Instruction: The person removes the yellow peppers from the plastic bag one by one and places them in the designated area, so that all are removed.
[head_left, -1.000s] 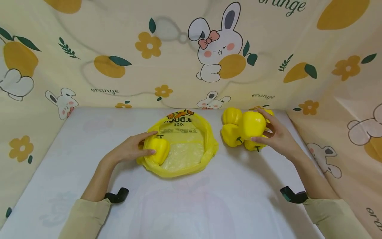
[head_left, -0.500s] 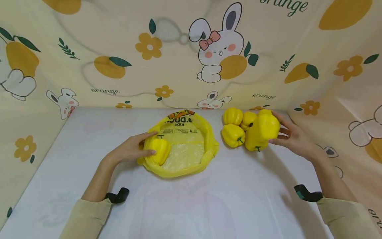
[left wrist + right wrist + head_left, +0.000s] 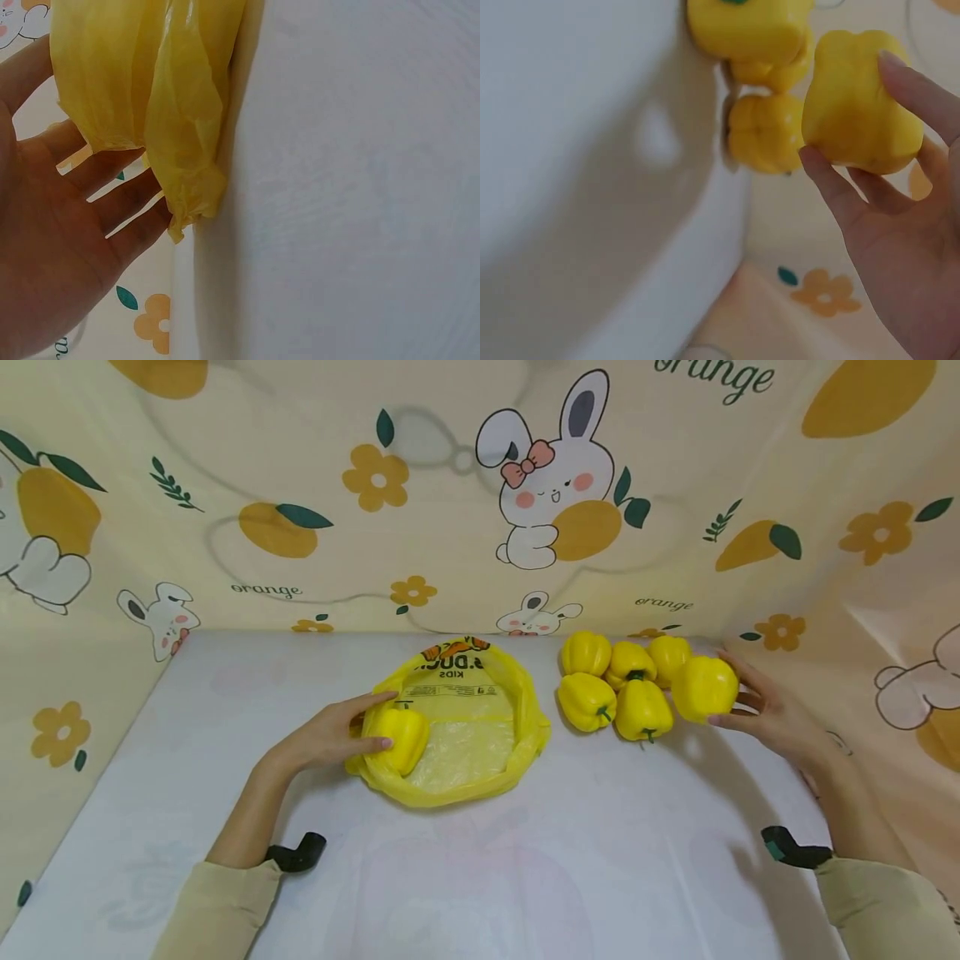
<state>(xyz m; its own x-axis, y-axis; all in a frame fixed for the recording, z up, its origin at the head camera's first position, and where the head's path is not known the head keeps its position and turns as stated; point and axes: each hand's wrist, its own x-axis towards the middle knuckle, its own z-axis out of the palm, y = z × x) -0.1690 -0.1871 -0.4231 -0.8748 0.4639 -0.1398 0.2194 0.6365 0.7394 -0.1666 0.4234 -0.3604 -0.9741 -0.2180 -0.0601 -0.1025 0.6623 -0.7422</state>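
Note:
In the head view, a yellow plastic bag (image 3: 465, 760) with black lettering lies on the white table, its mouth spread wide. One yellow bell pepper (image 3: 403, 739) is inside it, by the left rim. My left hand (image 3: 326, 732) holds the bag's left side, thumb and forefinger over the rim beside that pepper; in the left wrist view, crumpled bag plastic (image 3: 184, 112) hides the fingertips. My right hand (image 3: 772, 714) grips another yellow bell pepper (image 3: 705, 689) between thumb and fingers at the far right. The right wrist view shows this held pepper (image 3: 859, 105) raised off the table.
Several more yellow bell peppers (image 3: 643, 710) stand and lie clustered left of my right hand, near the back of the table (image 3: 450, 877). Printed cloth walls (image 3: 420, 543) rise behind and on both sides of the table.
My right hand has carried its pepper to the right, from above the cluster to beyond its right side, uncovering the peppers behind. The left hand and the bag stay put.

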